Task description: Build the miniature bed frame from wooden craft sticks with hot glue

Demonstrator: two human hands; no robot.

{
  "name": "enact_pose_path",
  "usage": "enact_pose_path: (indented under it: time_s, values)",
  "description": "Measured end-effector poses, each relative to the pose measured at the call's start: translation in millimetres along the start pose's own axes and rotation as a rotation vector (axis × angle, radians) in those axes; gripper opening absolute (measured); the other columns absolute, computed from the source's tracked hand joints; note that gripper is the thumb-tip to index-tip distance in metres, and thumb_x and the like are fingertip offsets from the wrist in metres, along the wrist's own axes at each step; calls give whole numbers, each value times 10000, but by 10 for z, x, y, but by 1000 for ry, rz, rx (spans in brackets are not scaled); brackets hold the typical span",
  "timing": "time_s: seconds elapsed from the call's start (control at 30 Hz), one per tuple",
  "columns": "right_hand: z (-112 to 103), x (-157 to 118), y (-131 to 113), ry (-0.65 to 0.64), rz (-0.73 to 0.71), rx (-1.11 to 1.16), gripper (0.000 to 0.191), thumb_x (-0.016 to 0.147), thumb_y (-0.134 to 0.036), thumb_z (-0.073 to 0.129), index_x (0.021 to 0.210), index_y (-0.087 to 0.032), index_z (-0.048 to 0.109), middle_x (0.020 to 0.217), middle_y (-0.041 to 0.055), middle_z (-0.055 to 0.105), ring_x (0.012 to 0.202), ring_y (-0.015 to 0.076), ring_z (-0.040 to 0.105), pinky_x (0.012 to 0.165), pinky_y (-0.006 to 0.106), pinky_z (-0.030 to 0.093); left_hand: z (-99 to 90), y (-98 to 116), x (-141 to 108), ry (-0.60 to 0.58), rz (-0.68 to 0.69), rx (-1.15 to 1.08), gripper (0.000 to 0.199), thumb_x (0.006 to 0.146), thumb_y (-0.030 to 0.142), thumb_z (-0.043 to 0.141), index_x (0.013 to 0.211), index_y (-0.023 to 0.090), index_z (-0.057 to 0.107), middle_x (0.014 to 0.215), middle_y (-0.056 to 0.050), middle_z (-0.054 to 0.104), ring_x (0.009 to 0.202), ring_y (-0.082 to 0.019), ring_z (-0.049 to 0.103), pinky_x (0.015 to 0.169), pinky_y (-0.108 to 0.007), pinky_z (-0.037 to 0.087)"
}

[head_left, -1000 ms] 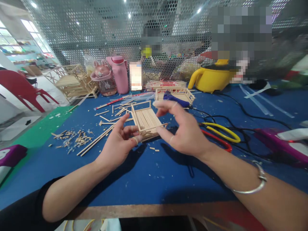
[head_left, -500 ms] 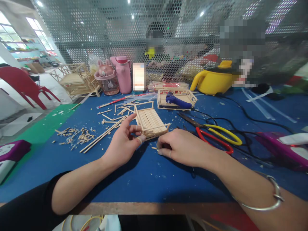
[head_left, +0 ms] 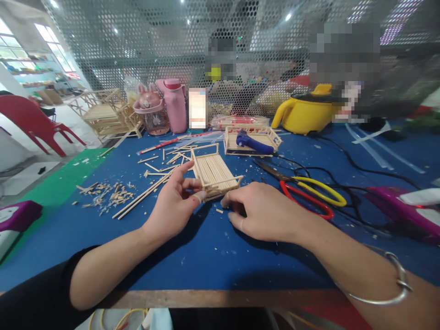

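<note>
My left hand [head_left: 178, 197] grips the near left corner of a small model made of thin wooden sticks [head_left: 215, 169], its thumb in front and fingers along the side. The model has a slatted floor and raised rails at both ends. Close to its near right corner, my right hand [head_left: 261, 211] hovers low over the table, thumb and forefinger apart with nothing between them. A short cut piece of stick [head_left: 219, 211] lies on the blue mat just left of those fingertips. The right hand's other fingers are curled and partly hidden.
Scissors with red and yellow handles [head_left: 309, 195] lie right of my right hand, among black cables. Behind is another stick frame [head_left: 228, 142] with a blue tool [head_left: 256, 143] on it. Loose sticks [head_left: 137, 199] and offcuts [head_left: 113, 195] lie left. A yellow pot [head_left: 305, 114] stands at the back.
My right hand's thumb and forefinger have parted and moved slightly right, letting go of the short stick piece, which now lies on the mat. The left hand keeps its grip.
</note>
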State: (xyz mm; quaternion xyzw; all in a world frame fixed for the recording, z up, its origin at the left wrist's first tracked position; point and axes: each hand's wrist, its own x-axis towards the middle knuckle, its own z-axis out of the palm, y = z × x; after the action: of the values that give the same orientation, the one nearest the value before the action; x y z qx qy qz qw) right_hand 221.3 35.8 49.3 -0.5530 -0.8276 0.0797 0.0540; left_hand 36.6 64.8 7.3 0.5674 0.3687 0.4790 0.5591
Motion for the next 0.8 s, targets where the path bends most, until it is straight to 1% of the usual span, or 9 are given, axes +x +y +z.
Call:
enact_pose_path:
  time_s: [0.07,0.1,0.23,0.3,0.37,0.43,0.53,0.63,0.8]
  values:
    - [61,18,-35,43,11,-36,152,780,-320,585,799,-255,722,734,25,720,674,191,637,560,272,361,2,0,-2,-3,0,-7,645,747,100,641,1319,202,362,803,37,611,719,-83,573,662,-212,442]
    - [91,26,-49,51,4,-58,161,798,-318,575,777,-248,719,737,29,723,679,196,643,560,276,356,3,0,-2,-2,0,-10,644,746,97,641,1317,202,363,806,36,613,725,-84,576,663,-213,443]
    - [165,32,-60,96,-77,-123,180,816,-222,550,710,-213,694,704,35,721,653,198,656,547,283,344,10,12,-2,7,-13,-39,665,731,80,652,1318,197,362,807,32,633,750,-91,594,682,-220,451]
    - [175,27,-50,207,-121,-100,175,818,-222,562,698,-205,688,668,22,714,614,184,652,532,279,345,15,27,0,12,-35,-80,689,713,71,666,1319,193,362,806,29,650,752,-98,609,693,-228,459]
    - [186,28,-41,379,-169,-34,164,829,-224,572,724,-202,696,671,5,720,605,163,657,539,265,368,21,50,3,21,-74,-131,709,688,59,683,1312,187,372,795,28,666,748,-107,624,710,-241,470]
    - [209,40,-40,550,-227,21,158,846,-216,572,760,-189,703,713,1,736,642,149,677,569,248,402,27,75,6,34,-113,-180,716,666,46,696,1299,183,390,772,32,677,735,-114,637,732,-256,479]
    - [254,73,-49,718,-314,-20,174,865,-206,562,764,-162,697,729,7,741,677,148,693,606,241,427,32,100,9,47,-149,-232,714,646,37,711,1282,179,418,761,31,696,726,-122,654,759,-272,487]
    - [288,112,-63,788,-349,-110,197,869,-207,556,732,-152,686,678,10,725,638,153,682,595,257,419,29,108,11,35,-161,-254,734,637,51,736,1289,170,423,769,22,716,730,-125,664,759,-266,493]
    - [311,145,-103,828,-333,-157,222,851,-186,559,648,-167,648,583,-9,678,555,131,635,558,262,375,27,114,8,32,-169,-249,753,649,45,733,1317,160,404,752,24,722,709,-112,667,739,-250,499]
